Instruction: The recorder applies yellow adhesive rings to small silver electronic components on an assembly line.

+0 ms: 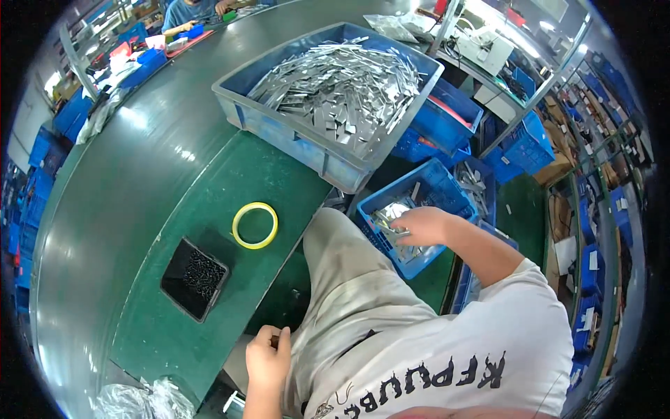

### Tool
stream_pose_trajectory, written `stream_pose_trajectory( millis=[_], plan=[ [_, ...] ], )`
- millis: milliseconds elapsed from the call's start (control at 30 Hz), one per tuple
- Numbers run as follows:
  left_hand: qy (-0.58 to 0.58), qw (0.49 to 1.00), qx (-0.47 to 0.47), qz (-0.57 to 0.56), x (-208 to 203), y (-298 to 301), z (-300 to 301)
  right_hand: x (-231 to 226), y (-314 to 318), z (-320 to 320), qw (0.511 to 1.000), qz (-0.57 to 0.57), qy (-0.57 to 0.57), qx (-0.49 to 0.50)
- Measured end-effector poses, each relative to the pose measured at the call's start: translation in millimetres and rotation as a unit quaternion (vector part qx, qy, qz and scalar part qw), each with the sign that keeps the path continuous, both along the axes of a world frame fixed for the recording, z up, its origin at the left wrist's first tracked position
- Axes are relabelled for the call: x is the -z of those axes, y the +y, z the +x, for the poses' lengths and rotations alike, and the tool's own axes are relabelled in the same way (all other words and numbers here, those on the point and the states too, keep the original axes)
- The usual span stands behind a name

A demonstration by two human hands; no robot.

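My right hand (424, 227) reaches into a blue plastic basket (451, 183) beside my right leg. Its fingers are closed on a small flat metal piece (400, 233), among other shiny pieces in the basket. Over my left thigh, close to the bench edge, my left hand (268, 355) is curled with thumb and fingers together. Something small and dark shows at its fingertips, too small to name. On the green bench top lie a yellow tape roll (274, 231) and a black tray (183, 260) of small black screw-like parts.
A large grey-blue bin (293, 133) heaped with flat metal pieces stands on the bench ahead. Beyond the bench runs a curved dark conveyor (105, 202). Blue crates (447, 112) are stacked at the right. Clear plastic bags (143, 401) lie lower left. A co-worker (192, 12) sits across.
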State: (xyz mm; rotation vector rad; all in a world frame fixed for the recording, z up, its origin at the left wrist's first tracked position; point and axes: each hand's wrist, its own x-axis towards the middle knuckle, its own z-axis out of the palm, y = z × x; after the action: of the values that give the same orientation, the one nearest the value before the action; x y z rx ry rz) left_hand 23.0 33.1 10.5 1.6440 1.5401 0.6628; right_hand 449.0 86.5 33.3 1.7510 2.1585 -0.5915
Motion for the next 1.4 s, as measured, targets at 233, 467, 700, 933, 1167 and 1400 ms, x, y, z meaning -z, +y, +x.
stream_pose_trajectory(
  millis=[233,467,700,933,1167,1400],
  plan=[
    [0.055,0.998,-0.005,0.036,2,-7,-8,-172,66,-65,0.973,0.167,0.149,-0.047],
    [0.131,0.984,0.027,0.116,20,0,-8,-74,239,24,0.923,0.299,-0.17,0.173],
    [0.156,0.969,0.1,0.163,28,3,-20,-71,260,20,0.898,0.261,-0.209,0.287],
    [0.157,0.973,0.122,0.114,33,5,-29,-52,262,22,0.91,0.239,-0.238,0.241],
    [0.103,0.975,0.056,0.19,9,-4,-32,-43,263,17,0.911,0.275,-0.257,0.167],
    [0.083,0.974,0.026,0.209,5,-8,-31,-72,225,-9,0.928,0.361,-0.092,-0.006]
  ],
)
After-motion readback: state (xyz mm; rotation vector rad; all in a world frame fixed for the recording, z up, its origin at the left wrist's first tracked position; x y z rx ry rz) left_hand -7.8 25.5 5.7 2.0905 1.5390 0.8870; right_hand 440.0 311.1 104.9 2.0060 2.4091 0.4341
